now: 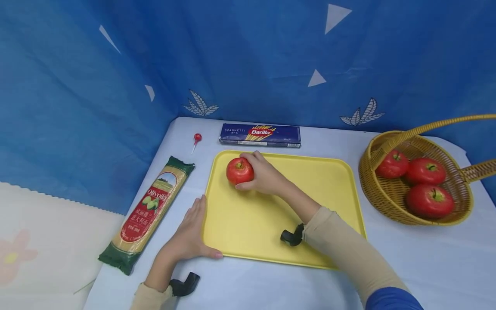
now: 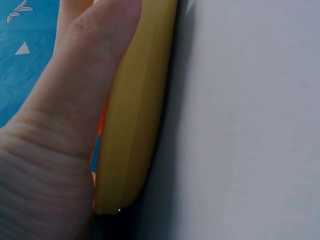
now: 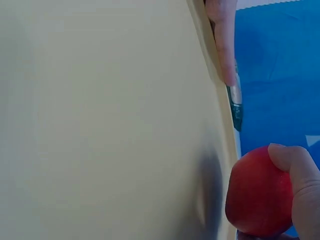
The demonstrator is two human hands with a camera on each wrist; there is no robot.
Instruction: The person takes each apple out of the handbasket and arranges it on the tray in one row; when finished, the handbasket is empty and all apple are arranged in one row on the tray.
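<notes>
My right hand grips a red apple over the far left corner of the yellow tray. In the right wrist view the thumb lies on the apple, and a shadow falls on the tray surface. Fingers spread, my left hand rests against the tray's left edge, its thumb at the near left corner. The left wrist view shows this hand along the tray's yellow side.
A wicker basket with three red apples stands at the right. Behind the tray lies a blue Barilla spaghetti box. A red lollipop and an Olivoilà pasta packet lie to the left.
</notes>
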